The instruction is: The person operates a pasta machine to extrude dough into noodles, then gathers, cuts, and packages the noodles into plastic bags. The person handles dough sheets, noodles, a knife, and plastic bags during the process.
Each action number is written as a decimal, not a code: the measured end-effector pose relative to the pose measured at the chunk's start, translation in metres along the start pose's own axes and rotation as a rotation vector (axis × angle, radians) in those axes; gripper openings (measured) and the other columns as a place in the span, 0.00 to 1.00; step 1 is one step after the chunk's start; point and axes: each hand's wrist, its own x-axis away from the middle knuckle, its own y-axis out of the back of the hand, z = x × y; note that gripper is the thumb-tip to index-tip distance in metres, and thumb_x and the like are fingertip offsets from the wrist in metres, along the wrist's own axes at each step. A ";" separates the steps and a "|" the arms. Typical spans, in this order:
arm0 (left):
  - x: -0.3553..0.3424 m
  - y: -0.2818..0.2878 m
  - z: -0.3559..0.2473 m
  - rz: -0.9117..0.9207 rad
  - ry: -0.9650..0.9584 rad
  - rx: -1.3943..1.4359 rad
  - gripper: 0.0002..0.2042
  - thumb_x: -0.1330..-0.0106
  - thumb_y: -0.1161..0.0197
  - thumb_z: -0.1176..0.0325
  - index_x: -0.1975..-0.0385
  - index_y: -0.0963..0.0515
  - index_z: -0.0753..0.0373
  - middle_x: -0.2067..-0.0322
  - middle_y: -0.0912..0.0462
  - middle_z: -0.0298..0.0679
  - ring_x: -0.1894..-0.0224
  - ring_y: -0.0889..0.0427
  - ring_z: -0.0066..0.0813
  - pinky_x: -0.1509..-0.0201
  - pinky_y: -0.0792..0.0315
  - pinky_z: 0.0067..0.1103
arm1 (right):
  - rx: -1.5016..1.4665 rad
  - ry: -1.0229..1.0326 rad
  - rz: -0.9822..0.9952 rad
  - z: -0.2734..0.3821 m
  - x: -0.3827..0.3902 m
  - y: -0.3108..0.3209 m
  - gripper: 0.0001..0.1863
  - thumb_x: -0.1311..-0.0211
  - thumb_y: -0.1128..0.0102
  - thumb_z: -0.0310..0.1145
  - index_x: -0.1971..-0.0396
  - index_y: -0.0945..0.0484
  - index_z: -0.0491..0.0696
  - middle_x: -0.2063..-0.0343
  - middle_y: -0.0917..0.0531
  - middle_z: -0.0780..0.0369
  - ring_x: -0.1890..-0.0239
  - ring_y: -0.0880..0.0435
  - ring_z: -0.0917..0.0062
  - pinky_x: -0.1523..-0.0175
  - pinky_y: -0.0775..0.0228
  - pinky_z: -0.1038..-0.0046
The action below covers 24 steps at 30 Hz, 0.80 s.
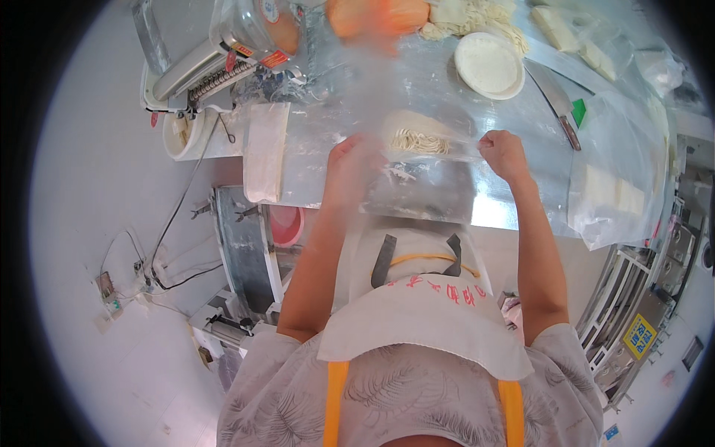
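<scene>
A clear plastic bag [458, 150] holding a coil of pale noodles [417, 141] lies across the steel worktop between my hands. My right hand [503, 155] is closed, pinching the bag's right edge. Left of the noodles, my left hand [350, 160] has curled fingers partly hidden behind a hazy smear on the picture; what they grip is unclear. A flat pale dough strip [264, 153] lies farther left on the worktop. Beyond my right hand lie a cleaver [551, 97] and a white round dish of flour [488, 65].
A dough machine [208, 74] and white bucket [179, 138] stand at left. Bagged dough blocks [611, 190] lie at right; orange bags [350, 18] and loose noodles [477, 15] sit at the back. Below are a pink basin [287, 227] and metal racks [614, 298].
</scene>
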 end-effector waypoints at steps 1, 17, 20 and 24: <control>0.006 -0.010 -0.001 0.005 -0.030 -0.019 0.06 0.30 0.39 0.72 0.62 0.21 0.68 0.74 0.24 0.33 0.73 0.26 0.23 0.51 0.24 0.27 | -0.155 -0.048 0.008 -0.002 0.008 0.002 0.10 0.37 0.37 0.33 0.63 0.14 0.44 0.65 0.10 0.53 0.62 0.11 0.62 0.53 0.20 0.64; 0.049 -0.085 0.039 0.200 -0.029 0.033 0.05 0.29 0.38 0.73 0.59 0.19 0.66 0.60 0.17 0.37 0.58 0.18 0.26 0.45 0.24 0.26 | -1.336 -0.054 0.108 -0.060 0.093 0.067 0.11 0.33 0.33 0.24 0.53 0.23 0.47 0.67 0.20 0.67 0.64 0.22 0.82 0.53 0.29 0.75; 0.061 -0.113 0.027 0.260 -0.098 -0.011 0.05 0.29 0.38 0.73 0.58 0.19 0.67 0.60 0.16 0.37 0.56 0.18 0.26 0.44 0.24 0.26 | -1.455 0.083 0.083 -0.062 0.116 0.091 0.12 0.34 0.33 0.24 0.53 0.23 0.47 0.67 0.20 0.68 0.62 0.22 0.82 0.52 0.29 0.75; 0.044 -0.145 0.036 0.307 -0.148 -0.286 0.07 0.28 0.37 0.72 0.56 0.17 0.67 0.59 0.15 0.36 0.54 0.18 0.23 0.44 0.26 0.23 | -1.452 0.072 -0.095 -0.092 0.115 0.100 0.11 0.33 0.34 0.24 0.53 0.23 0.46 0.65 0.21 0.67 0.60 0.20 0.81 0.48 0.28 0.74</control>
